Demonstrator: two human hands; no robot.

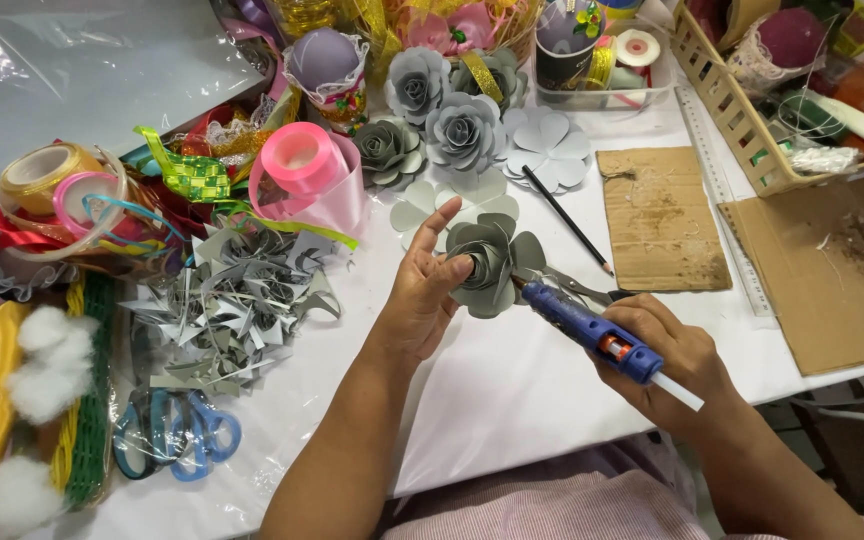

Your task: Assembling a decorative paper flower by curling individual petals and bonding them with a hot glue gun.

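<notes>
The left hand [422, 295] pinches a grey paper rose [487, 265] between thumb and fingers, holding it just above the white table [512, 390]; the index finger stands up behind the petals. The right hand [667, 365] is wrapped shut around a blue glue gun [587, 330], whose nozzle touches the rose's lower right edge — a white glue stick juts from the gun's back end.

Taking the held rose as the landmark: directly behind it lie flat grey petal cut-outs [452, 205], and further behind those a cluster of finished grey roses [452, 125]. Just to its right a black pencil [567, 220] lies slanted, and beyond the pencil a piece of brown cardboard [657, 220], with a second, larger sheet [827, 270] reaching the table's right edge. To the rose's left, near but apart, is a heap of grey paper scraps [232, 305]; behind that heap stands a pink ribbon roll [307, 165]. Blue-handled scissors [177, 430] lie well to the lower left, close to the table's near edge.

In front of the rose, toward the person, the white surface is bare between the two forearms — the widest open stretch. A slatted basket [727, 105] sits far right and behind.
</notes>
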